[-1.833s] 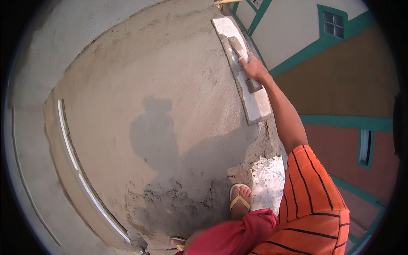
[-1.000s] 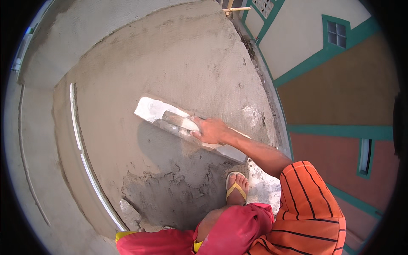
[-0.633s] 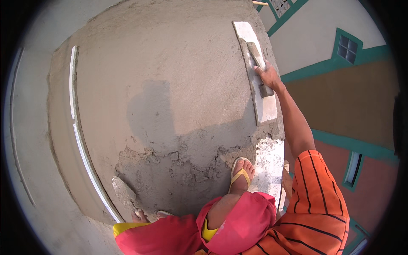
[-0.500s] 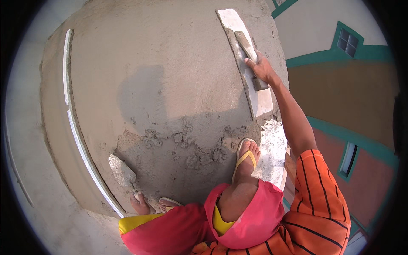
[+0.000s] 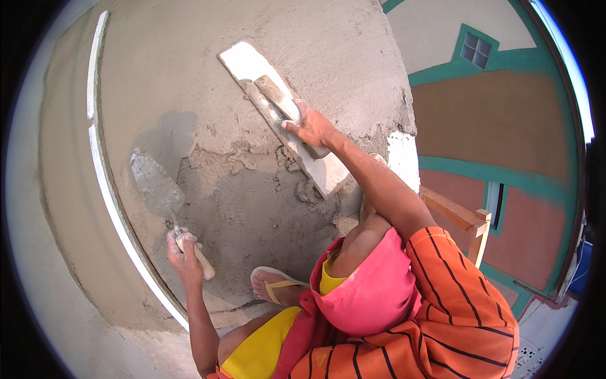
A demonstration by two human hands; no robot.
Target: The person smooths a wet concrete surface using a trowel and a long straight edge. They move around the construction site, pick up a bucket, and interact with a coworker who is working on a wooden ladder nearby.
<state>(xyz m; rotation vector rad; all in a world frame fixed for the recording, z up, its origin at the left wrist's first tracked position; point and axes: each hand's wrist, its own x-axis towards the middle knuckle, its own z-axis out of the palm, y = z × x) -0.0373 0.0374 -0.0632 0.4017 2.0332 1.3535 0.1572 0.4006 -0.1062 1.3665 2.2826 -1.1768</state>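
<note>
My right hand (image 5: pixel 314 128) is closed around the handle of a long plastering float (image 5: pixel 328 174), whose pale board slants across grey mortar (image 5: pixel 237 208). The float's lower end is beside rough, lumpy mortar, and its upper end is over a smoother stretch. On the left, my left hand (image 5: pixel 184 252) grips a pointing trowel (image 5: pixel 155 182) by its pale handle. The trowel's mortar-smeared blade points up and away from me, next to a shadow on the mortar. I cannot tell whether the blade touches the surface.
A long white strip (image 5: pixel 112 196) edges the mortar on the left. My sandalled foot (image 5: pixel 278 285) is near the lower middle; the other is mostly hidden behind my right arm. At right are a wooden frame (image 5: pixel 451 211) and a painted wall (image 5: pixel 492 120) with green bands.
My right hand has brought the float left and tilted it more. My left hand, closed on the trowel, has risen into fuller view. My view has shifted slightly.
</note>
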